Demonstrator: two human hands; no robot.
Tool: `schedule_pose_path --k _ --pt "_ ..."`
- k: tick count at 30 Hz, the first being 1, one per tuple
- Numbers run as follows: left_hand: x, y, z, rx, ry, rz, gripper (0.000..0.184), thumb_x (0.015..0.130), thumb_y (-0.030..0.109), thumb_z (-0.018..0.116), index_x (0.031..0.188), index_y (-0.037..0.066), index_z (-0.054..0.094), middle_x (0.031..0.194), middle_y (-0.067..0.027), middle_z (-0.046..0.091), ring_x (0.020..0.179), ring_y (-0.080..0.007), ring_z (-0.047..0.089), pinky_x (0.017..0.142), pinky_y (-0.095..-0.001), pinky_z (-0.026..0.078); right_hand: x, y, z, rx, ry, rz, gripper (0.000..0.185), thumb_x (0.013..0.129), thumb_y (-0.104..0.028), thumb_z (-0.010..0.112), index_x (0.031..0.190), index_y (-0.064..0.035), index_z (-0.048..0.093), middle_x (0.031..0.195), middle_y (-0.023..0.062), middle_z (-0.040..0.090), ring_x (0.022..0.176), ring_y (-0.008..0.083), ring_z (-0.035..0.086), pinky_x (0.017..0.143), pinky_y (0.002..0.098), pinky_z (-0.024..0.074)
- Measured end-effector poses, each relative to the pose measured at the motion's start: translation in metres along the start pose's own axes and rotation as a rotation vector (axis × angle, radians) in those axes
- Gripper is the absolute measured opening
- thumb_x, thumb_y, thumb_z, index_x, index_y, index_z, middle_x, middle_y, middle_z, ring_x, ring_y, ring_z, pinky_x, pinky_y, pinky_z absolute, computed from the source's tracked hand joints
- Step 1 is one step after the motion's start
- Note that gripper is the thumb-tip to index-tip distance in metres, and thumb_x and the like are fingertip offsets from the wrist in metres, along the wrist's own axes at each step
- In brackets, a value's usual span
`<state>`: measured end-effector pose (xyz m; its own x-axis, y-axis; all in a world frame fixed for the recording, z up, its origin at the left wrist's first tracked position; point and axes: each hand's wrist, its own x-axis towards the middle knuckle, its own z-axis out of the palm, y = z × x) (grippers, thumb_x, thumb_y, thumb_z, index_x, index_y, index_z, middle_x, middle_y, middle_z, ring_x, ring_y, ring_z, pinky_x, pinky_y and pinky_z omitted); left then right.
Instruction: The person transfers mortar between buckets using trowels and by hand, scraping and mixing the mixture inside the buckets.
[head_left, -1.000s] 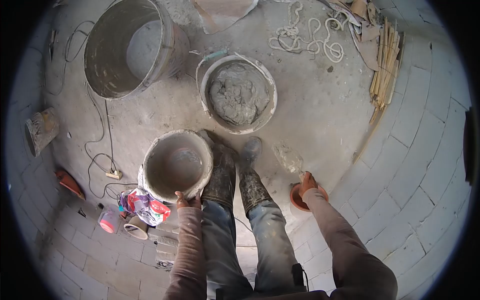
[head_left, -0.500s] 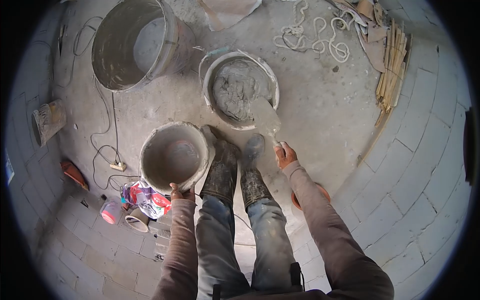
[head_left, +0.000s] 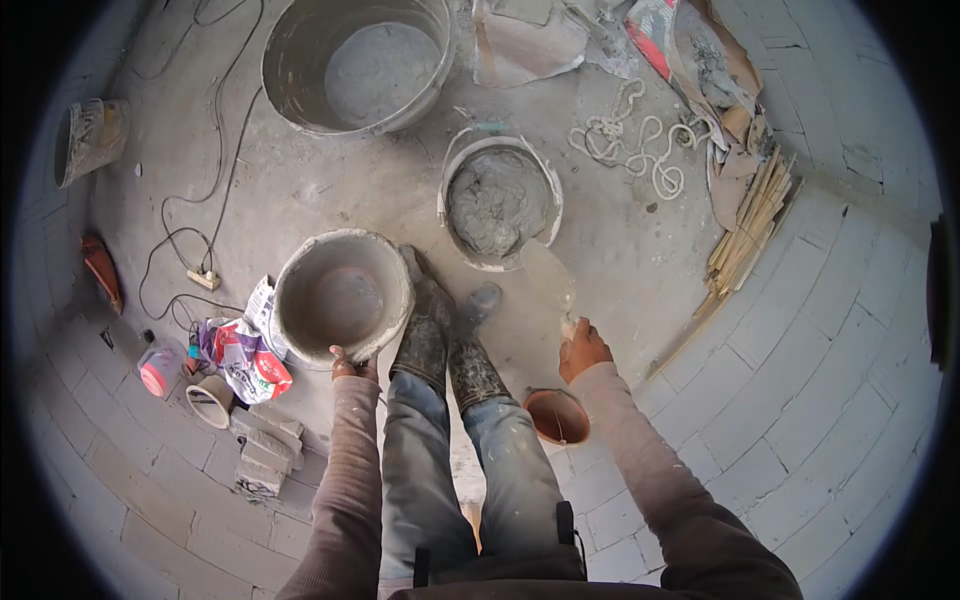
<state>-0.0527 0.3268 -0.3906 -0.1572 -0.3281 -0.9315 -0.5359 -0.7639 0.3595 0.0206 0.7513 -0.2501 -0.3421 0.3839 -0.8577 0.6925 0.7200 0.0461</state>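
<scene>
My left hand grips the near rim of a round, mortar-smeared tub, which is tilted beside my left boot. Only a thin grey residue shows on its bottom. In my right hand is the handle of a trowel, its flat blade coated with pale grey mortar. The blade's tip reaches the lower right rim of a bucket. Wet grey mortar with a lumpy surface fills much of that bucket. My fingers are closed around the handle and partly hidden.
A large mixing tub stands at the back left. A cable with a socket block, a crumpled bag and a small terracotta-coloured pail lie around me. Rope and wooden strips are to the right.
The trowel blade has drawn back from over the mortar to the bucket's near rim. My view has shifted, showing more of the terracotta-coloured pail. The left hand still holds the tub.
</scene>
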Motion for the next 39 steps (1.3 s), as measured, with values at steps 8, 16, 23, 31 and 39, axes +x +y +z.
schedule_pose_path --k 8,16,23,31,39 --pt "-0.033 0.013 0.0 -0.042 0.128 -0.046 0.067 0.091 0.042 0.066 0.133 -0.006 0.045 0.134 -0.019 0.054 0.122 -0.0354 0.054 0.101 -0.0544 0.051 0.121 -0.041 0.002 -0.417 -0.11 0.125 0.044 0.088 -0.015 0.06 0.128 0.0014 0.05 0.112 0.0249 0.062 0.101 0.0348 0.067 0.091 0.0374 0.0538" --pt "-0.028 0.026 -0.015 -0.28 0.187 -0.046 0.066 0.093 0.036 0.066 0.139 -0.003 0.04 0.144 -0.0198 0.045 0.131 -0.0377 0.046 0.107 -0.0598 0.043 0.126 -0.136 -0.033 0.95 -0.394 0.596 0.04 0.09 -0.021 0.062 0.124 -0.0032 0.053 0.085 0.0225 0.063 0.063 0.0317 0.064 0.047 0.0424 0.0522" --pt "-0.015 0.036 -0.028 -0.282 0.197 -0.033 0.066 0.093 0.038 0.065 0.14 -0.001 0.04 0.143 -0.0185 0.046 0.13 -0.0374 0.046 0.107 -0.0594 0.043 0.096 -0.126 -0.041 0.51 -0.161 0.454 0.041 0.089 -0.025 0.063 0.12 0.0007 0.053 0.083 0.0226 0.065 0.07 0.0358 0.068 0.053 0.047 0.0544" --pt "-0.008 0.043 0.003 -0.122 0.13 -0.125 0.067 0.093 0.041 0.063 0.139 -0.001 0.039 0.141 -0.0189 0.048 0.127 -0.0399 0.049 0.103 -0.0622 0.045 0.085 -0.135 -0.051 -0.163 -0.055 0.13 0.066 0.086 -0.024 0.065 0.142 -0.0043 0.035 0.117 0.0211 0.063 0.109 0.0385 0.062 0.096 0.0476 0.0482" --pt "-0.001 0.036 0.027 0.025 0.081 -0.154 0.074 0.088 0.044 0.067 0.139 -0.002 0.039 0.14 -0.0199 0.048 0.126 -0.0402 0.05 0.102 -0.0627 0.047 0.179 -0.165 -0.01 -0.299 -0.122 0.085 0.056 0.083 -0.016 0.068 0.135 -0.0041 0.052 0.122 0.0219 0.062 0.115 0.0368 0.06 0.099 0.0427 0.0492"
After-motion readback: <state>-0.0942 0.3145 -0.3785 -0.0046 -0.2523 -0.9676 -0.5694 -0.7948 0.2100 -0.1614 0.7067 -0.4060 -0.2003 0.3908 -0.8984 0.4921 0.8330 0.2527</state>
